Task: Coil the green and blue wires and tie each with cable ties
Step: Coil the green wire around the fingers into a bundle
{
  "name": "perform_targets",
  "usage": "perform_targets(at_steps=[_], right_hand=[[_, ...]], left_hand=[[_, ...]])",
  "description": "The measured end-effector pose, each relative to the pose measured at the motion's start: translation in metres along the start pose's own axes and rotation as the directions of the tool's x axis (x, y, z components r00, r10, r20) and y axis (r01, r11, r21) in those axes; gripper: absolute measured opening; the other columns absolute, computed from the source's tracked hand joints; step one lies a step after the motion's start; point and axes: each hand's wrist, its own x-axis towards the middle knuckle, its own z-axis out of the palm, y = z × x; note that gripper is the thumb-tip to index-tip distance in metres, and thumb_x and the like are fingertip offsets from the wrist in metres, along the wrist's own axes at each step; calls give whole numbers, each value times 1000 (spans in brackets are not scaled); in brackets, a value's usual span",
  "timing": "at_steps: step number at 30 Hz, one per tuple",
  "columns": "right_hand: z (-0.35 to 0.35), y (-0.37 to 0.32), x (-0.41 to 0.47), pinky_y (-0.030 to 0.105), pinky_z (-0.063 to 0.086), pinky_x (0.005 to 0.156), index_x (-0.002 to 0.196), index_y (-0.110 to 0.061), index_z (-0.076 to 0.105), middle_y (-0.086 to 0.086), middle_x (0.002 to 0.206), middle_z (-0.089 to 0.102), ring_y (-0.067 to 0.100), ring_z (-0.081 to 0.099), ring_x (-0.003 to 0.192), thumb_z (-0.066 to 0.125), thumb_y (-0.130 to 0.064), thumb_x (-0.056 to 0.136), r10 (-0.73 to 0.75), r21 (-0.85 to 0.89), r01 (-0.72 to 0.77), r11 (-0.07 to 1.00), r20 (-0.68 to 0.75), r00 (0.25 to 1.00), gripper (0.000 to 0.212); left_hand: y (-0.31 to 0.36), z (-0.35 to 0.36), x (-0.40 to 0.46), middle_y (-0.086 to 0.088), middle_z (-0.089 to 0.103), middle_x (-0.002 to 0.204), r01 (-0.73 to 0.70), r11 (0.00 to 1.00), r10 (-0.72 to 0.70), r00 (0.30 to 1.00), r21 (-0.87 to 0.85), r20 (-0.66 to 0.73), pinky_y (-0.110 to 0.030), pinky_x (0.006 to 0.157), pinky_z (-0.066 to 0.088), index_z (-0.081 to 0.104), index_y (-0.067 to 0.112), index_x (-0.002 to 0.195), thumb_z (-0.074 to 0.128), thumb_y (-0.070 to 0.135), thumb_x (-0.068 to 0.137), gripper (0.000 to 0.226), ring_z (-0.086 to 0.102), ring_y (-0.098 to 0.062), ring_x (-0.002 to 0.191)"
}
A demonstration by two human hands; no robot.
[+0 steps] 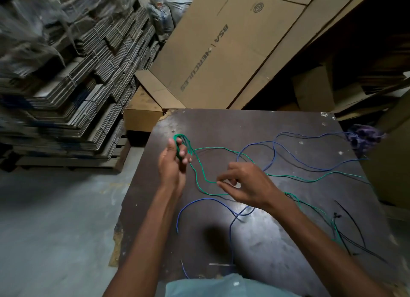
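My left hand (174, 161) is raised over the dark table's far left part and grips a small coil of the green wire (197, 174), with loops wound round its fingers. From the coil the green wire runs down and right to my right hand (246, 185), which pinches it between thumb and fingertips. The rest of the green wire trails right across the table. The blue wire (275, 150) lies loose in wide loops over the table's middle and right. Black cable ties (352, 221) lie near the right edge.
The dark table (277, 123) has chipped edges. Stacks of flattened cardboard (66, 86) stand at the left on a pallet. Large cardboard boxes (221, 46) lean behind the table. A purple cloth (363, 134) lies at the far right corner. Grey concrete floor shows at the left.
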Motion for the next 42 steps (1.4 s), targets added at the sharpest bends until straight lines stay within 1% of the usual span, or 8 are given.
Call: perform_targets(at_steps=[7, 10, 18, 21, 23, 29, 35, 42], right_hand=[[-24, -23, 25, 13, 32, 58, 90, -16, 81, -13, 65, 47, 1, 45, 57, 79, -19, 88, -8, 266, 9, 964, -5, 1000, 5], [-35, -22, 30, 19, 36, 58, 90, -13, 82, -6, 68, 57, 5, 48, 58, 78, -19, 89, 67, 348, -47, 936, -45, 997, 7], [-48, 5, 41, 17, 38, 60, 93, -12, 82, 3, 69, 63, 2, 51, 62, 79, -21, 88, 248, 402, -141, 905, -230, 941, 10], [-39, 13, 41, 30, 50, 66, 93, -14, 81, 0, 77, 72, 15, 64, 70, 79, -26, 88, 313, 424, -202, 883, -210, 926, 13], [-32, 16, 40, 34, 53, 70, 96, -14, 79, 0, 83, 75, 14, 68, 76, 75, -29, 92, 360, 447, -260, 856, -155, 920, 16], [-19, 8, 23, 13, 41, 50, 120, -1, 65, 0, 87, 68, -2, 56, 55, 66, -15, 98, 360, 704, -366, 609, 166, 918, 26], [-12, 23, 20, 21, 33, 48, 100, 6, 71, 13, 73, 54, 14, 42, 58, 81, -12, 84, 408, 754, -414, 510, 212, 888, 27], [-16, 30, 26, 17, 36, 47, 90, -8, 75, 4, 77, 70, 8, 48, 54, 75, -13, 90, 393, 772, -488, 408, 334, 857, 5]], left_hand=[[-36, 12, -24, 0, 56, 60, -68, 930, 8, 987, 361, 163, -25, 52, 40, 56, 11, 84, 39, 27, 103, 30, 47, -11, 52], [-43, 13, -31, -5, 52, 56, -107, 894, 12, 976, 434, 216, -31, 51, 37, 59, -1, 88, 38, 29, 103, 39, 44, -15, 50], [-40, 18, -46, 8, 24, 47, 134, 964, -199, 936, 229, 290, -26, 48, 23, 51, 11, 78, 42, 37, 96, 33, 18, -6, 40], [-33, 22, -47, 10, 20, 47, 254, 963, -270, 900, 94, 342, -24, 44, 19, 47, 13, 74, 39, 32, 99, 33, 12, -6, 39], [-29, 25, -48, 10, 17, 47, 348, 937, -321, 874, -11, 364, -25, 44, 13, 43, 14, 72, 34, 30, 100, 33, 8, -9, 40], [-23, 25, -46, 8, 9, 52, 428, 891, -367, 874, -148, 318, -22, 41, 15, 40, 17, 72, 28, 30, 103, 35, 6, -9, 40], [-22, 26, -50, 8, 9, 53, 460, 874, -394, 860, -158, 325, -22, 42, 16, 41, 17, 73, 29, 29, 104, 36, 6, -9, 41], [-20, 30, -50, 7, 11, 55, 430, 892, -359, 862, -140, 359, -21, 43, 22, 43, 16, 76, 31, 32, 102, 33, 8, -9, 43]])
